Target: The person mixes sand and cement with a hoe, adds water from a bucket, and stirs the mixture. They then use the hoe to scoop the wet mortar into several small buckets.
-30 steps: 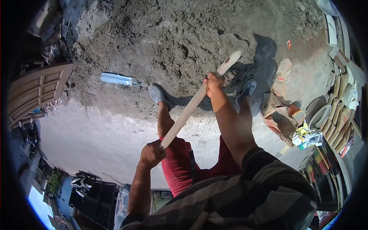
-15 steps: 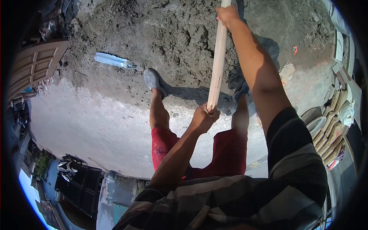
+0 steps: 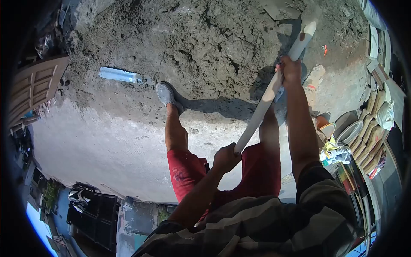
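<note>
Both of my hands are on the pale wooden handle of a hoe [image 3: 260,112], which slants from near my thighs up to the right. My left hand [image 3: 227,158] is closed around the handle's near end. Farther along, my right hand [image 3: 291,70] wraps the handle close to its far end. A flat grey blade [image 3: 280,9] shows at the top edge, partly cut off and smeared with mortar. Wet grey mortar [image 3: 205,47] lies in a lumpy spread in front of my feet, left of the handle.
A bluish-white strip [image 3: 120,75] lies by my left shoe [image 3: 164,93]. At left leans a panelled wooden door [image 3: 36,85]. Stacked sacks [image 3: 368,132], a round basin [image 3: 350,132] and plastic bags [image 3: 335,153] stand at right. Behind me is a dark gate [image 3: 92,216].
The hoe has swung from nearly upright in view to a rightward slant. My right hand has come lower and right, closer to my body; my left hand has dropped slightly. The blade has come into view.
</note>
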A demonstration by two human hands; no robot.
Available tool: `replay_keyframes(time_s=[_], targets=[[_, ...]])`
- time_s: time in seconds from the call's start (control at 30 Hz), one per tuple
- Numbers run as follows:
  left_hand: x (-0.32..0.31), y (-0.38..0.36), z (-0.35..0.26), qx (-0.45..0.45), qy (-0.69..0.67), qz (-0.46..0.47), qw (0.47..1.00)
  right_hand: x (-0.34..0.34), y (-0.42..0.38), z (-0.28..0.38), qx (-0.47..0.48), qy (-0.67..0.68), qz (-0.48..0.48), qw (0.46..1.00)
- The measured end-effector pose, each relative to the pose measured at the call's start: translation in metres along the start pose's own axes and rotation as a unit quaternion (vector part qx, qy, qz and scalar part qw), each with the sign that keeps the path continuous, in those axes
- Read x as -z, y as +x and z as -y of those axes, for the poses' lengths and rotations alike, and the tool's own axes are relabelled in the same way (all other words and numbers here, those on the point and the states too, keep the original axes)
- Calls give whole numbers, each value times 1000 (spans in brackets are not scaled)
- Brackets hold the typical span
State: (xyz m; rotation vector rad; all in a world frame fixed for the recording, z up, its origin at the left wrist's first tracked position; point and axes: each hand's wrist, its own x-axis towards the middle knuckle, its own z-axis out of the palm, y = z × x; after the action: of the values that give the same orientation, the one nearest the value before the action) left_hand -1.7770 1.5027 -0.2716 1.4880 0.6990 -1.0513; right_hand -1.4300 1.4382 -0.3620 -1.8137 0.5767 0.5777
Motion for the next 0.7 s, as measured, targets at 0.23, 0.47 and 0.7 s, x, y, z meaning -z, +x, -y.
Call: replay_keyframes(time_s=[0.23,0.47,0.7], targets=[[203,-57,90,-67,108,-146,981,-163,-24,-108,-205,-40,-150,966],[269,-136,173,15,270,-98,958,-147,-201,-104,-120,358,-95,921],[162,-85,-19,-114,300,218,922,106,-150,-50,-46,353,-249,901]])
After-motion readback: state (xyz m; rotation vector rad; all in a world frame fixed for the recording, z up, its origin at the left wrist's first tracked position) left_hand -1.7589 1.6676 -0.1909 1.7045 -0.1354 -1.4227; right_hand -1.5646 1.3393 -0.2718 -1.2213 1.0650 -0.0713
